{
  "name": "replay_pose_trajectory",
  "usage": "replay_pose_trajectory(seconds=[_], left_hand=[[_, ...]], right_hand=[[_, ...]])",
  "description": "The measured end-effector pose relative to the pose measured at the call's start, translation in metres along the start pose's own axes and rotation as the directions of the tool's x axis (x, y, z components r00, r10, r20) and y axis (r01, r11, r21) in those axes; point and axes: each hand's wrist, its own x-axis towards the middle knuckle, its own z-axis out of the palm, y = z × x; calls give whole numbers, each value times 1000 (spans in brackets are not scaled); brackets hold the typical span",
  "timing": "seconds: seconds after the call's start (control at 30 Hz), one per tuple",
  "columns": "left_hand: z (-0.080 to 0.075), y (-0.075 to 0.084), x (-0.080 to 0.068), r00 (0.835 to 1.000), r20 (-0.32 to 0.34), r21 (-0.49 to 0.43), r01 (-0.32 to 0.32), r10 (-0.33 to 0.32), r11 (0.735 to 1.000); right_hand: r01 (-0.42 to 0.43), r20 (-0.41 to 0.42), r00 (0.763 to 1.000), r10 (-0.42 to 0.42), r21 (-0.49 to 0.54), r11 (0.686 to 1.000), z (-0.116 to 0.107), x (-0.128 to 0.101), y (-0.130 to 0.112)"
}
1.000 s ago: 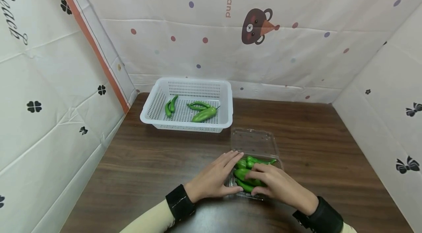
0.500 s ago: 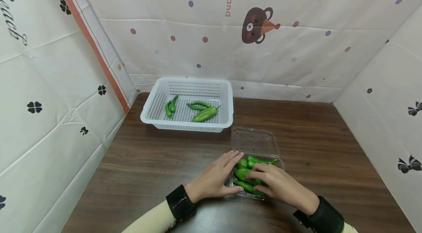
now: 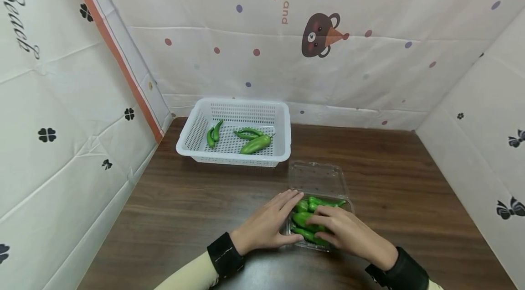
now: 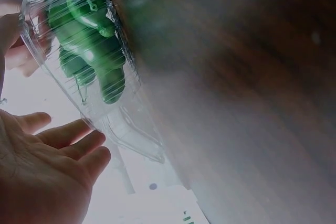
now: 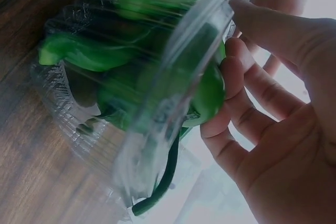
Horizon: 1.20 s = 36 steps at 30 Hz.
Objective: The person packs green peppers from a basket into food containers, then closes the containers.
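Note:
A clear plastic clamshell box (image 3: pixel 346 203) sits on the brown table (image 3: pixel 184 208) with its lid (image 3: pixel 317 178) folded back. Several green peppers (image 3: pixel 311 203) lie in it. My left hand (image 3: pixel 266 226) lies flat on the table, its straight fingers touching the box's left side. My right hand (image 3: pixel 346 233) reaches into the box from the near side, fingers and thumb curled round a green pepper (image 5: pixel 207 95). In the right wrist view the thumb lies at the box rim (image 5: pixel 173 77). The left wrist view shows the left hand's palm (image 4: pixel 47 177) beside the box (image 4: pixel 121 124).
A white perforated basket (image 3: pixel 193 132) stands at the back left of the table with several green peppers (image 3: pixel 254 144) in it. Patterned fabric walls close in the table on the left, back and right.
Both hands stay at the box. The right hand's fingers have shifted slightly over the peppers; the camera has moved a little.

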Motion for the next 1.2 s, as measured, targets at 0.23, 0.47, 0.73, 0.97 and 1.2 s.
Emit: replay_pose_trajectory(seconds=[0.23,0.47,0.73,0.97,1.2], left_hand=[[-6,-3,0,997,-73,-21,-20,18,1000],[-20,-11,5,962,-270,21,-24,29,999],[-37,-22,4,899,-437,43,42,-19,998],[-49,-29,0,841,-531,21,136,-105,990],[-58,-41,-3,777,-605,32,242,-174,970]], right_hand=[[5,-49,999,-4,22,1000,-3,8,0],[39,-99,994,-39,-3,999,-12,27,3],[92,-113,989,-100,-72,993,-29,65,11],[158,-150,974,-171,-96,983,-40,108,18],[138,-166,973,-161,-138,981,-46,155,25]])
